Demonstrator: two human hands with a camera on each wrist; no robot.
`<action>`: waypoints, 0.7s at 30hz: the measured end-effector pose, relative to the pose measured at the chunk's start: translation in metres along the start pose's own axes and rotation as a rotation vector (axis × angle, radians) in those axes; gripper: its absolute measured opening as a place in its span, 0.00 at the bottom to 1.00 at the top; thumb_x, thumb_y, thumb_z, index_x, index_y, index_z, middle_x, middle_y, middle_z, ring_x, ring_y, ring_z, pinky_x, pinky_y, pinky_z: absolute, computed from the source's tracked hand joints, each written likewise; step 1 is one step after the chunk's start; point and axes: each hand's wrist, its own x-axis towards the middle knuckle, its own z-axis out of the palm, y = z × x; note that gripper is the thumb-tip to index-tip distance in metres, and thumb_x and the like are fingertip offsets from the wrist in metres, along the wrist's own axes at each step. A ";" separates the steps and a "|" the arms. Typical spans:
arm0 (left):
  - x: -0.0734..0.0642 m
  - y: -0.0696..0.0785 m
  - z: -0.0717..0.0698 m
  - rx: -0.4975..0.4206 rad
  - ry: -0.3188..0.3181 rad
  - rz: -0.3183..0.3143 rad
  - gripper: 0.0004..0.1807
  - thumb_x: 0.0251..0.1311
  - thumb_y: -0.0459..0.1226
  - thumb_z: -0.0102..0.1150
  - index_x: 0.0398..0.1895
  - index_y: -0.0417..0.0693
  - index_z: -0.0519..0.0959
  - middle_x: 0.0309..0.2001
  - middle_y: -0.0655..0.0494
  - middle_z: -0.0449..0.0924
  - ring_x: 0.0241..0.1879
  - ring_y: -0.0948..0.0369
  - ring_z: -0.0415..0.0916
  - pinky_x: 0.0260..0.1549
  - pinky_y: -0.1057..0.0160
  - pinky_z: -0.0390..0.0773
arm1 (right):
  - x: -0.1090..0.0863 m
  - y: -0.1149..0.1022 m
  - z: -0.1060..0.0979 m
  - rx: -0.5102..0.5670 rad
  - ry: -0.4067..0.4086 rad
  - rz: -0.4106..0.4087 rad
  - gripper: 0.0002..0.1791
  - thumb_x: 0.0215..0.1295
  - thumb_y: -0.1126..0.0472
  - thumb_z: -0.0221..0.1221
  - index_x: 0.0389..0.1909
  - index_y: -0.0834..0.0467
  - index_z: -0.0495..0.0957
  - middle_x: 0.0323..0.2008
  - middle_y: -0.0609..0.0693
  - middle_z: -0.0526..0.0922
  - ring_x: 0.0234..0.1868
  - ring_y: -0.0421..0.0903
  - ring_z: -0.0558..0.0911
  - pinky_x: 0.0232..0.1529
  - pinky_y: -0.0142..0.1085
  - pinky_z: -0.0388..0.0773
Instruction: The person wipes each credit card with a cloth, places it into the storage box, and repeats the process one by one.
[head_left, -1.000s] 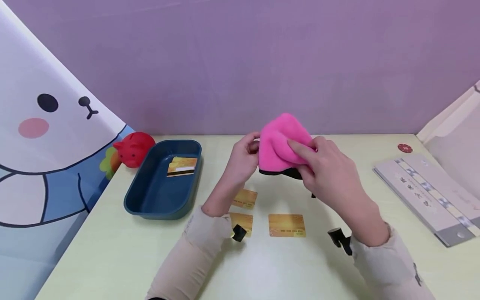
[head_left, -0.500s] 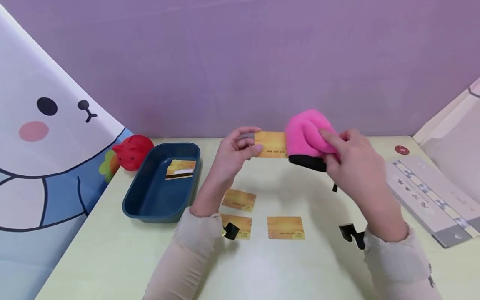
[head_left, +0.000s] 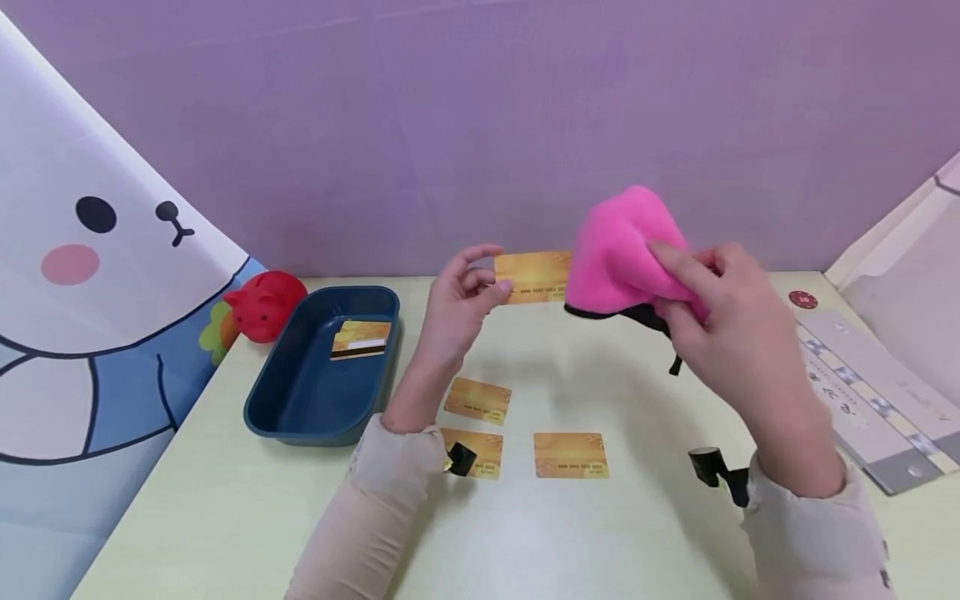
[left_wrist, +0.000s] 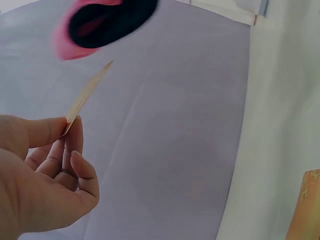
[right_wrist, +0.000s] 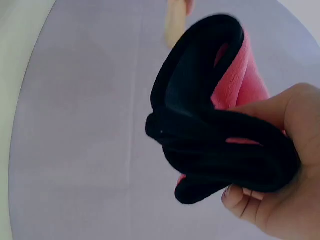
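Purple backdrop, pale table. My left hand pinches the gold card by its left end, thumb against fingers; long axis points right, free end just beside the pink cloth, not touching. My right hand grips that cloth.

In my head view, the digits on the held card are too small for me to read, and the left hand covers part of its left end. The right hand hides part of the pouch. A black clip covers some of the lower-left card, and the right arm masks part of the book, cut off at the right edge. In my left wrist view the pouch blurs past the top edge; in my right, the held card does.
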 end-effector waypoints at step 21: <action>-0.012 0.003 0.023 0.064 -0.127 0.017 0.17 0.63 0.19 0.53 0.54 0.36 0.75 0.36 0.39 0.83 0.30 0.63 0.74 0.31 0.68 0.73 | -0.008 -0.021 0.029 -0.024 -0.120 -0.183 0.26 0.58 0.69 0.63 0.58 0.50 0.82 0.37 0.59 0.78 0.37 0.55 0.76 0.20 0.46 0.72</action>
